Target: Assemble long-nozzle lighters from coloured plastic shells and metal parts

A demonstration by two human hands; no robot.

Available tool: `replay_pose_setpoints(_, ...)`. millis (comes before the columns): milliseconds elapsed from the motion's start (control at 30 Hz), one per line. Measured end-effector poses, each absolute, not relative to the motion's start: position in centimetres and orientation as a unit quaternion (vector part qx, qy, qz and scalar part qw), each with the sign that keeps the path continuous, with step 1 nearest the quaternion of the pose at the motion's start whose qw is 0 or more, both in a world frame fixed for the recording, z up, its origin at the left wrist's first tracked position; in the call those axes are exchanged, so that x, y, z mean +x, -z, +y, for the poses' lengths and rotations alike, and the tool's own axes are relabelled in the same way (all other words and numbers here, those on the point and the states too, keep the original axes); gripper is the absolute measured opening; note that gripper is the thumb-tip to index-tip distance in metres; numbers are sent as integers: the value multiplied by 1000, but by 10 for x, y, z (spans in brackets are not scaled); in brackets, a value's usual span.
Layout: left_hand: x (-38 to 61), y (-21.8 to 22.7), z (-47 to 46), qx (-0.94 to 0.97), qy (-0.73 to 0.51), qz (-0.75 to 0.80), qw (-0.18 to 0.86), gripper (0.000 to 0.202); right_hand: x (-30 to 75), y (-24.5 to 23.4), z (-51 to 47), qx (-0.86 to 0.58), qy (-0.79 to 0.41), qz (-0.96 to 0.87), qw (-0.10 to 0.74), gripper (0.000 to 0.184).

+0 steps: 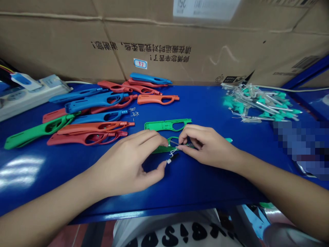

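Note:
My left hand [131, 161] rests on the blue table, fingers curled, thumb and fingertips closing on the left end of a green plastic shell [164, 148] and a small black-and-white part with a white wire [172, 155]. My right hand [205, 145] pinches a thin metal piece over the same green shell, covering most of it. A second green shell half [168, 125] lies just behind the hands, empty side up.
Red, blue and green shell halves [95, 116] are piled at the left, with several tiny metal pins [133, 112] beside them. A heap of teal-and-metal inner parts [257, 103] lies at the right. A power strip [28, 94] sits far left. Cardboard boxes [164, 41] wall the back.

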State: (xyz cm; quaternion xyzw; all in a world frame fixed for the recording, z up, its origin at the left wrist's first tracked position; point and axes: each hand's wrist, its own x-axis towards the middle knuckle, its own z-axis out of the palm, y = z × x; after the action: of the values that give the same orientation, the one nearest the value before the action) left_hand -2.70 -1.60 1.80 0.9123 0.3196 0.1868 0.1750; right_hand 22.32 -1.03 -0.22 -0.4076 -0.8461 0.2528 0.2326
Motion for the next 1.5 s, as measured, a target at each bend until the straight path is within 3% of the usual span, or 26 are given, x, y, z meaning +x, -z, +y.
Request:
replay_pose_setpoints(133,-27,-15,-15,933,-180,274,149,29,222,4,-9,-410,-250,-843,244,5)
replay_pose_setpoints(300,-27,-7,-13,946,-199,233,107,17,223,2,-9,-405,-265,-838,253,7)
replay_pose_setpoints(600,-27,-3,-4,909,-257,307,114,16,228,-5,-11,-343,-320,-863,188,5)
replay_pose_setpoints(1000,-28,4,3,909,-209,330,144,24,225,-1,-13,-376,-281,-856,215,8)
replay_pose_setpoints(1500,-26,-5,-16,917,-94,364,134,39,223,1,-12,-388,-222,-875,186,6)
